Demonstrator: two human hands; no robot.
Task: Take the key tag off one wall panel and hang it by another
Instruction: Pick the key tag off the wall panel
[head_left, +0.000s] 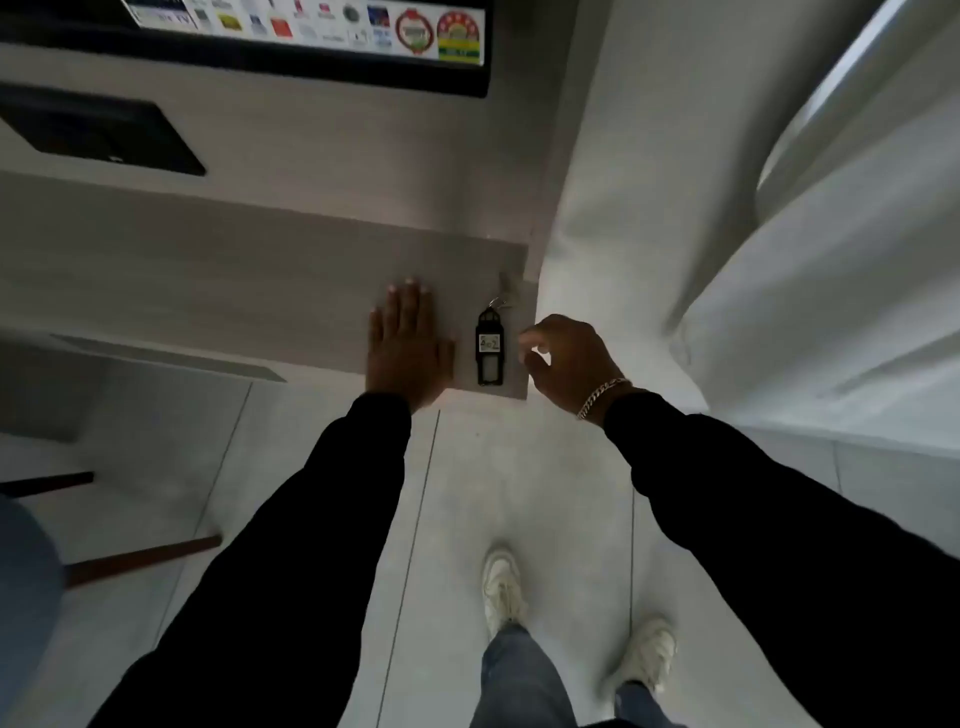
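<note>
black plastic key tag (488, 347) with a little white label hangs flat against the grey wall panel (291, 291), down near its right corner, clipped by a small metal ring (497, 302) to what looks like a hook or a key above it, too blurry to call. left hand (408, 345) is pressed flat on the panel just beside the tag, fingers straight and together, holding nothing. right hand (563, 358) sits just off the panel's right edge, near the tag but not touching it, thumb and fingers curled loosely toward a pinch with nothing between them. so i'd say the tag isn't off yet. what could go wrong: grab the plastic body and yank, and the ring probably snags on whatever holds it, or the tag slips out and drops to the tiled floor (519, 493) by the white sneakers (501, 587). lifting from the ring looks safer to me. around it: big white curtain (753, 260) crowds the right side and could get in the way of that wrist with the chain bracelet (602, 397), a tv (311, 36) with stickers hangs above, and a dark box (104, 135) sits on the wall to the left.
</note>
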